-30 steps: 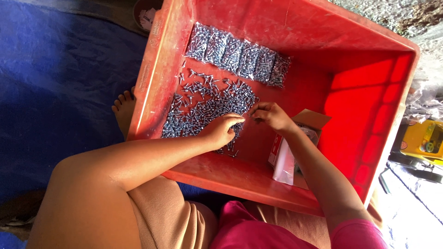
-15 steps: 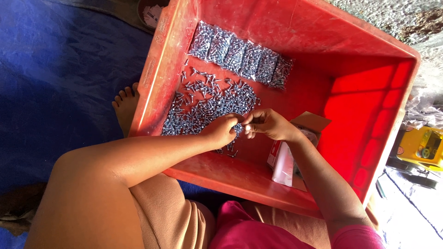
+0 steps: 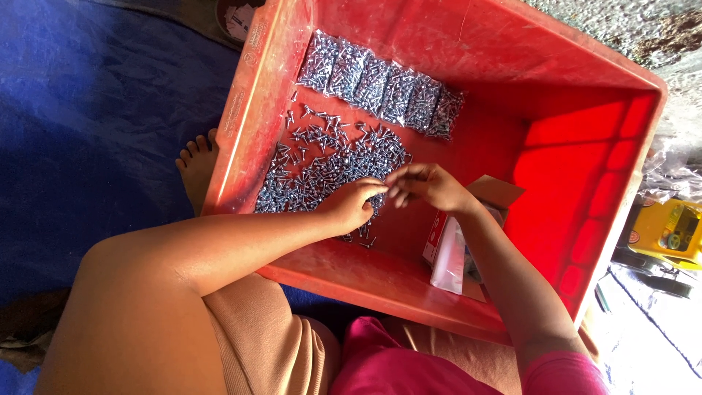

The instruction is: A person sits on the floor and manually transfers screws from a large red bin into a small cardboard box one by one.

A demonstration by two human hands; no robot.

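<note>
Right hand point(image 3: 428, 186) drawn a little toward 9 o'clock across the red crate point(image 3: 585, 183), fingertips now meeting those of the left hand point(image 3: 355, 205) just above the loose screws point(image 3: 329, 164). A second ago apart; half a second ago nearly touching.

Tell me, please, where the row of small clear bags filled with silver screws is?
In the head view, the row of bags lies against the red plastic crate's far wall, beyond the loose screws.
</note>
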